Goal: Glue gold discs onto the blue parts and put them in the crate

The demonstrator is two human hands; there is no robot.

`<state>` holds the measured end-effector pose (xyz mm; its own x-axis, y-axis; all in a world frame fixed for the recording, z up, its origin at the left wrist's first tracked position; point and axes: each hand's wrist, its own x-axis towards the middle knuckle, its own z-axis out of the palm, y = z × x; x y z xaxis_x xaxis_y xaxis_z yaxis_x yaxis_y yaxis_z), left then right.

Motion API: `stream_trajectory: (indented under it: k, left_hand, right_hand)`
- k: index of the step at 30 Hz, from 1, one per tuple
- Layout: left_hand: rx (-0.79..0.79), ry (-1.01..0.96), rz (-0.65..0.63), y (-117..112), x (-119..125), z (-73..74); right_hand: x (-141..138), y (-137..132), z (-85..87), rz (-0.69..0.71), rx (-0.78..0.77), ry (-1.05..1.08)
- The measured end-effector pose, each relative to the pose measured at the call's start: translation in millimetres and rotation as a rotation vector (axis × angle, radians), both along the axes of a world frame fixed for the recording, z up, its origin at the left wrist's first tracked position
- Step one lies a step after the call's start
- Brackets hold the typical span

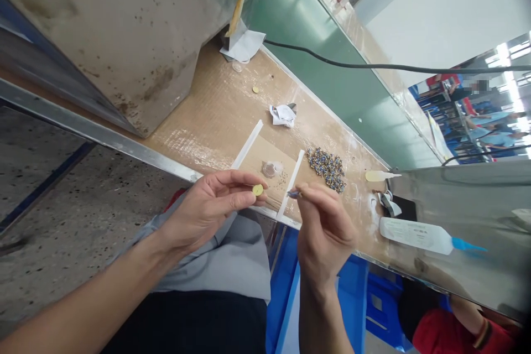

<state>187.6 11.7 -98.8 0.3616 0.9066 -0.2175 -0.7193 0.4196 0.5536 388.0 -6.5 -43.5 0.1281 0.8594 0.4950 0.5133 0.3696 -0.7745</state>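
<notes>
**Brown work table [224,105], yellow disc [258,190] held level with a bluish part [292,194]**

Behind the table runs a green panel [307,16], and we take the clear round dish [271,169], lying between two white tape strips [249,145], as our landmark. The yellow disc is on our side of the dish and slightly to its left, held up near the table's front edge. Our left grip [211,202] pinches it between thumb and fingertips. Our right grip [326,227] is closed on the bluish part, on our side of the dish and to its right.

What matters most is how these two line up: the bluish part lies to the right of the disc, roughly level with it in our view, with a narrow gap between. The left grip has the disc; the right is close by, but apart from it. The disc is round, so we find no long axis in it; its flat face is turned up toward us. The bluish part's long axis runs roughly sideways, its free end pointing left, toward the disc. Its finer shape is too small to tell.

To the right of the dish lies a pile of small metal parts [327,168]; beyond the dish sits crumpled white paper [283,115].
</notes>
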Motion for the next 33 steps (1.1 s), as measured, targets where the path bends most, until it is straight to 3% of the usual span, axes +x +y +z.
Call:
stream_trajectory:
  k: [5,11,33]
  left_hand:
    - [-0.020,-0.044,0.002,-7,13,11.7]
    - [0.020,-0.002,0.001,-12,18,23.9]
    - [0.026,0.100,0.012,-18,20,24.5]
  right_hand:
    - [-10,-13,1.1,0.113,0.005,0.039]
    - [-7,-17,0.1,0.137,-0.022,0.062]
    - [0,-16,2.6,0.166,0.034,-0.031]
